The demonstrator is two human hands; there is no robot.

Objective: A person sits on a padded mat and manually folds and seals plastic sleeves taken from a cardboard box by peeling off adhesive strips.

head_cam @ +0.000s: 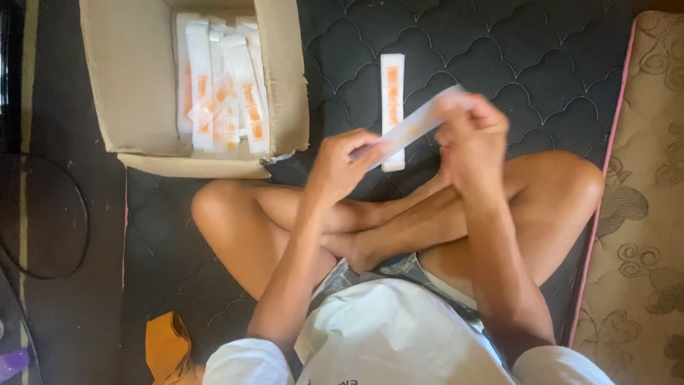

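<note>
You are sitting cross-legged, both forearms reaching forward over your knees. Your left hand (342,165) is pinching with fingers curled, thumb on top. Your right hand (472,132) is raised slightly higher, fingers bunched together and gripping.

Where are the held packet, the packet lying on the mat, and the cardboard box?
held packet (413,125), head view, its middle between both hands
packet on mat (392,85), head view, upper half
cardboard box (132,71), head view, inner left wall
</note>
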